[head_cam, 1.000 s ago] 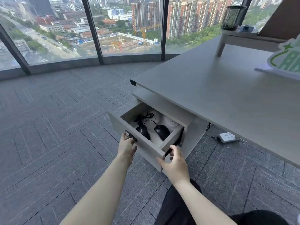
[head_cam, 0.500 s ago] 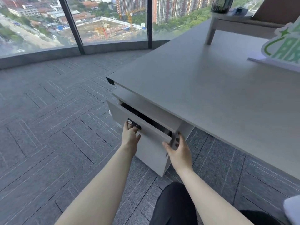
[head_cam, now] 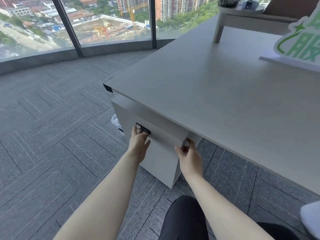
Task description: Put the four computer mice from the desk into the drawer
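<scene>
Mice: none in sight; presumably inside the shut drawer.
Surface: bare of mice.
Drawer: flush with its cabinet.
Left hand: fingers spread flat on the front by the lock, gripping nothing.
Right hand: loosely curled at the corner, empty.

- single view only: head-worn wide-angle camera, so no overlap with another view.
- looks forward and steeply down from above the desk edge.
- faces the floor-to-ceiling window across the carpet.
- close range: forearms enter from the bottom edge, drawer front near frame centre.
- straight lines bow toward the borders.
</scene>
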Tool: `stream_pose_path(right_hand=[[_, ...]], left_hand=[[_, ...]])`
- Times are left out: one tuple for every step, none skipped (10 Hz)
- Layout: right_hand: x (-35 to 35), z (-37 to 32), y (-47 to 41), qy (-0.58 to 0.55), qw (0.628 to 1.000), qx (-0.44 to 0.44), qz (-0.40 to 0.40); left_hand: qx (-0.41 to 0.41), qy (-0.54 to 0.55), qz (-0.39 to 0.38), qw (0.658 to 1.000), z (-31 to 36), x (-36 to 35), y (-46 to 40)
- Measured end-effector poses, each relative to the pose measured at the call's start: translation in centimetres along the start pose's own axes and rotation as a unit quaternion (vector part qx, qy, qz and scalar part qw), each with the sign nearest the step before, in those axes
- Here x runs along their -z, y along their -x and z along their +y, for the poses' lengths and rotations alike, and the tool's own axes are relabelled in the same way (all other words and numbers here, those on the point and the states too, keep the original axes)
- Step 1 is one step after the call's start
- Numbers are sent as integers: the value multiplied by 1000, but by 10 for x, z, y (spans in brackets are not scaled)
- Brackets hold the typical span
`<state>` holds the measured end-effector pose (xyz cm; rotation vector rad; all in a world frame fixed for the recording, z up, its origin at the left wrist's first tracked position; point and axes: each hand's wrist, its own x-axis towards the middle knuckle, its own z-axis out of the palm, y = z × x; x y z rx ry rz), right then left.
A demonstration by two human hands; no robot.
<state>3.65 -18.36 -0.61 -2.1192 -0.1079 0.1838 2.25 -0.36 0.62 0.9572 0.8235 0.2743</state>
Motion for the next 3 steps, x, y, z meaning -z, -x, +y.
stream_pose_path(right_hand=[[2, -7, 3, -3, 1000, -6, -1], [6, -13, 2, 11, 1000, -11, -19], [14, -21, 11, 59, 996, -31, -55]], left_hand=[[15, -8, -27, 999, 8, 4, 8], [20, -10, -52, 998, 14, 1, 14], [29, -96, -53, 994, 2, 8, 31]])
